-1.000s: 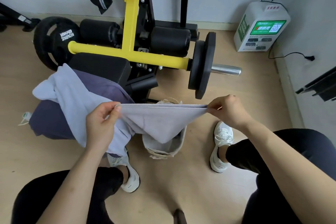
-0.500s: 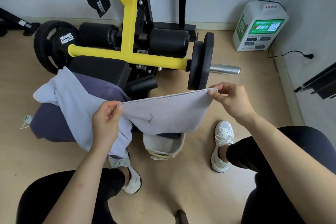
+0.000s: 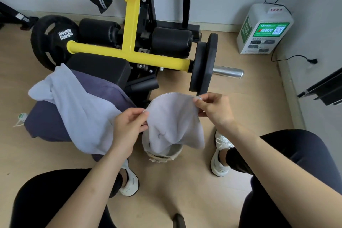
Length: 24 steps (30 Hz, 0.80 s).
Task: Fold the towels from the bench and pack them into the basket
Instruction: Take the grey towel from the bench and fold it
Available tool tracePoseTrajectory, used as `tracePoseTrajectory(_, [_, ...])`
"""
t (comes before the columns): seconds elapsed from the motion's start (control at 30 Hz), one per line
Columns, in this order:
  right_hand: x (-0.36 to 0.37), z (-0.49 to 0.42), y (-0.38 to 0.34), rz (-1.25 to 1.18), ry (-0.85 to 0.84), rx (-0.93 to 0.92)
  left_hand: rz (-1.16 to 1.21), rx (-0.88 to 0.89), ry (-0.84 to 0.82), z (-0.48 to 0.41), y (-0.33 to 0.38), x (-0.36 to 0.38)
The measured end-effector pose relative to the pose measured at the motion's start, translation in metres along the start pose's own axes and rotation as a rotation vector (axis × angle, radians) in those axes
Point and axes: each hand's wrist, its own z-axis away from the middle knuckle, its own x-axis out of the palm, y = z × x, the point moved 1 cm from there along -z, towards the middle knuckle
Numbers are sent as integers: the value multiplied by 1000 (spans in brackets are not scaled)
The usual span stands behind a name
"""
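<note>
I hold a small pale grey towel (image 3: pixel 174 122) between both hands, above the floor between my feet. My left hand (image 3: pixel 129 127) pinches its left corner and my right hand (image 3: pixel 214 109) pinches its right corner; the cloth sags in a loose arc between them. Under it stands a small beige woven basket (image 3: pixel 164 155), mostly hidden by the hanging towel. To the left, a light lavender towel (image 3: pixel 74 105) and a dark purple towel (image 3: pixel 46 122) lie draped over the black padded bench (image 3: pixel 100 68).
A yellow-framed weight machine (image 3: pixel 133 29) with black plates (image 3: pixel 201 65) and a steel bar end (image 3: pixel 227 73) stands just behind the basket. A white charging box (image 3: pixel 262 29) sits by the right wall. My white shoes (image 3: pixel 220 153) flank the basket on the wooden floor.
My hands have come closer together, so the towel that was stretched flat now bows and sags over the basket. The towels on the bench have not moved.
</note>
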Motion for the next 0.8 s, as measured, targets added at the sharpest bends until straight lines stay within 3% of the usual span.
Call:
tracePoseTrajectory(0.23, [37,27,10,7,-250,-80,-67,51,-90,13,-10,25])
tracePoseTrajectory(0.63, [49,43,11,149,-464,-277,-89,227,-65,21,-5,27])
tracePoseTrajectory(0.8, [39,26,8,132,-306,-293,-175,319,-64,14,0,16])
